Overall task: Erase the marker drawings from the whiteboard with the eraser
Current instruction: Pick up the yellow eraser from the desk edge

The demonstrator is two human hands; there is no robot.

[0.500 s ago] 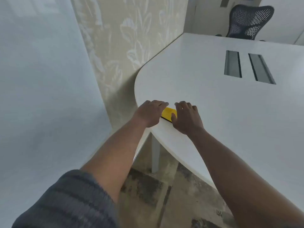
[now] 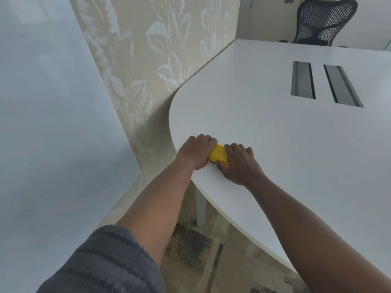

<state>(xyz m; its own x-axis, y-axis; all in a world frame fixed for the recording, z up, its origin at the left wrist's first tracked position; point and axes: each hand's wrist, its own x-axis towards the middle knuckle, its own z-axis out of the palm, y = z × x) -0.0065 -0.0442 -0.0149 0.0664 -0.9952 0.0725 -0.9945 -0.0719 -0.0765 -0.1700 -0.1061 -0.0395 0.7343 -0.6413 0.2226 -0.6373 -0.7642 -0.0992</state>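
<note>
A yellow eraser [image 2: 219, 155] lies near the rounded near-left edge of a white table [image 2: 275, 134]. My left hand [image 2: 195, 152] covers its left end and my right hand [image 2: 239, 163] grips its right end. Both hands close around the eraser, so only its yellow middle shows. The whiteboard [image 2: 48, 113] fills the left side of the head view as a pale, glossy surface. No marker drawing is visible on the part in view.
A patterned beige wall [image 2: 152, 60] stands between the whiteboard and the table. Two dark slots [image 2: 325, 83] are cut into the tabletop at the far right. A black mesh chair [image 2: 325, 20] stands behind the table. Mottled floor [image 2: 201, 261] shows below, beside a white table leg [image 2: 201, 208].
Both hands have closed more tightly on the eraser, and more of its yellow body shows, tilted up a little from the table.
</note>
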